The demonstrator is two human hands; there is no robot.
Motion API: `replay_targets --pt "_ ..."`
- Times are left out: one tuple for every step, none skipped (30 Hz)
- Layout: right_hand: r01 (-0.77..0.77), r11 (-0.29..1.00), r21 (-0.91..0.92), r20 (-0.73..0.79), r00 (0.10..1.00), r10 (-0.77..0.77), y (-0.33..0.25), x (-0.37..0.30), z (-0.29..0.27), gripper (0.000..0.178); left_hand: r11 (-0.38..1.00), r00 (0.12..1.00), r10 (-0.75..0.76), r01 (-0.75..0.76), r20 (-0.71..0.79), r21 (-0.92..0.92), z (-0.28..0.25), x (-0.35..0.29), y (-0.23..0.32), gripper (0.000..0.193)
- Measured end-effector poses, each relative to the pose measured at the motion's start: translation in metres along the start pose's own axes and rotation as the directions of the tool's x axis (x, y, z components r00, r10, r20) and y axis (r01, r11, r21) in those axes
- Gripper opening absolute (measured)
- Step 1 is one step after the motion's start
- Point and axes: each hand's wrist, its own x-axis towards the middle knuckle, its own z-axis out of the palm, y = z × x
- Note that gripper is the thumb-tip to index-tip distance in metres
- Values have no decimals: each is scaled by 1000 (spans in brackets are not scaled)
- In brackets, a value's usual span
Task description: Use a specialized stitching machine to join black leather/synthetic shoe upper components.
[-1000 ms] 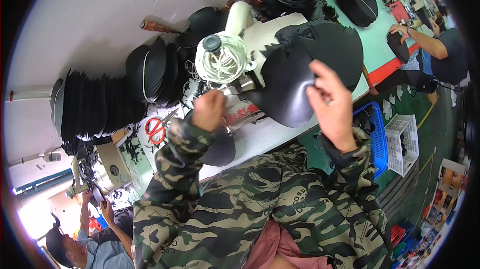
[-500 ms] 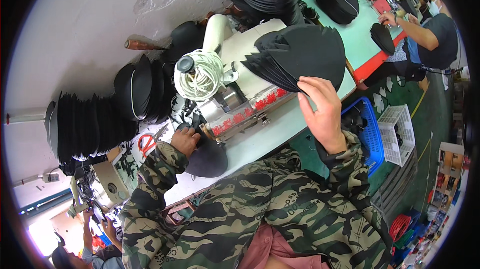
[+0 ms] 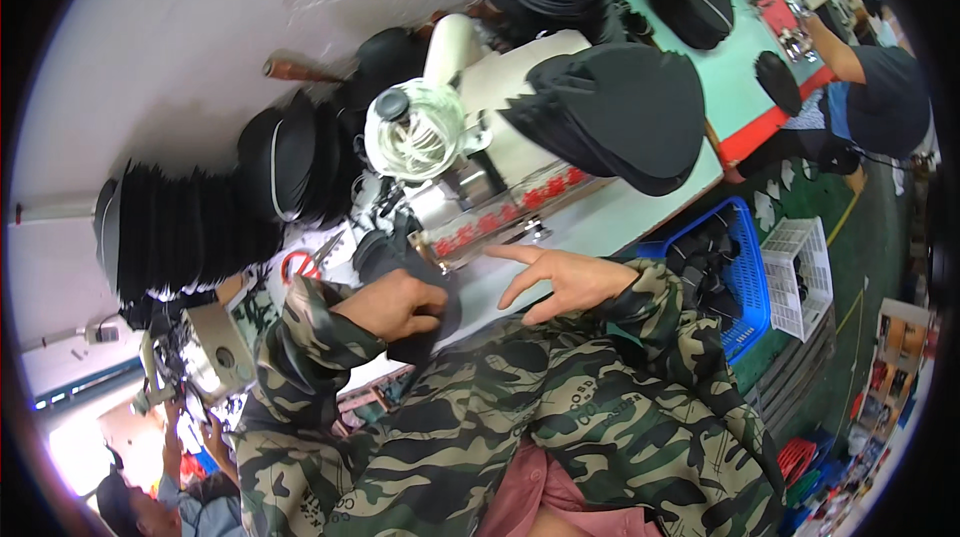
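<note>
My left hand [image 3: 395,305] has its fingers curled on the edge of a dark fabric panel [image 3: 440,312], which lies on the white table in front of the sewing machine [image 3: 470,177]. My right hand [image 3: 570,282] is empty, its fingers apart and pointing left toward that panel, just in front of the machine's near edge. A pile of black curved panels [image 3: 640,117] with jagged edges rests at the right end of the machine. White cord [image 3: 415,147] is coiled on the machine's left part.
Red-handled scissors [image 3: 305,262] lie left of my left hand. Stacks of black panels [image 3: 190,227] line the wall. A blue basket [image 3: 755,277] and a white crate [image 3: 800,272] stand on the floor at right. A co-worker [image 3: 880,97] sits at the far right, another [image 3: 170,497] at lower left.
My right hand has left the pile of black panels and come down and left, near the left hand. The left hand has moved nearer to me and right over the panel.
</note>
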Motion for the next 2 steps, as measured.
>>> replay_targets --pt "-2 995 101 36 999 -2 -2 5 -3 35 996 1000 4 -5 -19 -90 -12 -2 15 17" --pt "-4 980 200 76 997 -12 -4 13 -5 35 984 999 0 -8 -44 -178 -20 -6 21 19"
